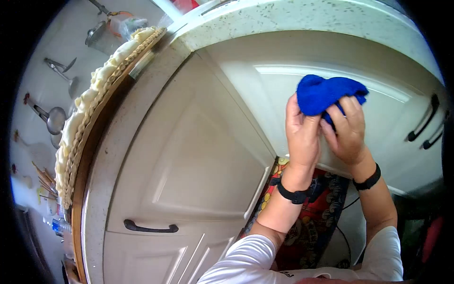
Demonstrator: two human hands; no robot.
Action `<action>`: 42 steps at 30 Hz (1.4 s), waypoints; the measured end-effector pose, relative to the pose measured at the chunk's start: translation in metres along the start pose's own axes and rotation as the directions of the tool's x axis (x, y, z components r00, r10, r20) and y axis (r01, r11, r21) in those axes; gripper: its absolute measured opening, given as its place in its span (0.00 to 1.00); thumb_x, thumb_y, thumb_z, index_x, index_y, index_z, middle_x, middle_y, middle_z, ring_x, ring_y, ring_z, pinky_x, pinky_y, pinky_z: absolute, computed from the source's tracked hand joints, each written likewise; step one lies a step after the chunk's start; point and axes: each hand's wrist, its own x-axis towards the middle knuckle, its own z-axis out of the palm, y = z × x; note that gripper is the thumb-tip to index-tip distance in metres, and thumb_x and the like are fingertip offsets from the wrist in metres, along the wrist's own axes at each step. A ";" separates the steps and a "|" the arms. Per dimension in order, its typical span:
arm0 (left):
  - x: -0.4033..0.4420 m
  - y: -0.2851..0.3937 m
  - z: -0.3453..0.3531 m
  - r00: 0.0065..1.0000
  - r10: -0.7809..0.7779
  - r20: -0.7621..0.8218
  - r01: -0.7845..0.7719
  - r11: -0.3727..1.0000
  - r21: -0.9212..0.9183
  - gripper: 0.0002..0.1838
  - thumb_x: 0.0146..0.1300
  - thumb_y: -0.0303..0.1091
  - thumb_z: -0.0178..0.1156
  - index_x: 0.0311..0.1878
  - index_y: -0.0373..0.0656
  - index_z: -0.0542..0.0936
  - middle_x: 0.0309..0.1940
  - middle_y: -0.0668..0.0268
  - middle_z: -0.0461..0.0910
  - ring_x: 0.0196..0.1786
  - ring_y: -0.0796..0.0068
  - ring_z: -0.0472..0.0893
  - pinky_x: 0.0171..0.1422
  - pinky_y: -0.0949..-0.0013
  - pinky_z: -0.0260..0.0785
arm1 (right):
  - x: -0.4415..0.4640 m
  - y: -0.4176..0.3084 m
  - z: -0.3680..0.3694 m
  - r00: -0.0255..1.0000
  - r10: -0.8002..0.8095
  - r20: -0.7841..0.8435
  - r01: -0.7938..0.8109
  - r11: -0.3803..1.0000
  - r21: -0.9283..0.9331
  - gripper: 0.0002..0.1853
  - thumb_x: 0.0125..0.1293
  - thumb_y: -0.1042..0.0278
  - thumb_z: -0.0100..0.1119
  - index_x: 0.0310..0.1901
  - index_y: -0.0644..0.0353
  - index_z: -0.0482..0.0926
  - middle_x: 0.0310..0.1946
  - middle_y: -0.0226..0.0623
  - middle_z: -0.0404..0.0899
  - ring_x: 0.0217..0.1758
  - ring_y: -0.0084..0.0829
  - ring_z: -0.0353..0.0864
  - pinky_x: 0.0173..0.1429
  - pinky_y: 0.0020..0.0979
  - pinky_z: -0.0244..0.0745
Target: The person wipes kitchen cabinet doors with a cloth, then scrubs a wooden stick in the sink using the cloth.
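A bunched blue cloth (331,92) is held up in front of the pale cabinet doors, at the upper right of the head view. My left hand (302,128) grips its left side, with the fingers partly behind the fabric. On the cloth's lower right edge, the bent fingers of my right hand (349,125) press into the folds. Both hands are close together, and a black band circles each wrist.
A speckled countertop (302,19) runs along the top. Black handles (151,227) stick out from the cabinet doors (189,142). Utensils (56,119) hang on the left wall beside a cream padded trim (97,90). A patterned red mat (302,236) lies on the floor.
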 end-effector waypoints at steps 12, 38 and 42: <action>0.043 0.091 -0.007 0.909 0.259 -0.326 -0.205 0.960 0.191 0.19 0.72 0.31 0.49 0.64 0.43 0.67 0.57 0.61 0.74 0.61 0.68 0.73 0.67 0.63 0.66 | 0.116 -0.038 0.090 0.994 0.080 -0.069 -0.031 0.842 0.539 0.21 0.54 0.74 0.63 0.52 0.61 0.76 0.53 0.48 0.74 0.55 0.51 0.74 0.61 0.43 0.70; -0.049 0.218 -0.011 0.812 -0.260 -0.522 0.026 0.910 -0.413 0.24 0.71 0.41 0.51 0.65 0.37 0.68 0.61 0.60 0.72 0.64 0.65 0.70 0.71 0.63 0.61 | 0.144 -0.176 0.082 0.956 0.203 0.213 -0.294 0.636 0.713 0.18 0.49 0.76 0.56 0.45 0.64 0.80 0.49 0.47 0.75 0.52 0.52 0.73 0.59 0.47 0.69; -0.072 0.242 -0.012 0.755 -0.232 -0.613 -0.031 0.921 -0.388 0.22 0.71 0.38 0.50 0.64 0.38 0.68 0.61 0.59 0.72 0.64 0.66 0.70 0.72 0.64 0.60 | 0.143 -0.210 0.066 0.911 0.243 0.334 -0.412 0.586 0.698 0.16 0.49 0.75 0.57 0.43 0.61 0.80 0.48 0.44 0.75 0.52 0.50 0.73 0.58 0.45 0.70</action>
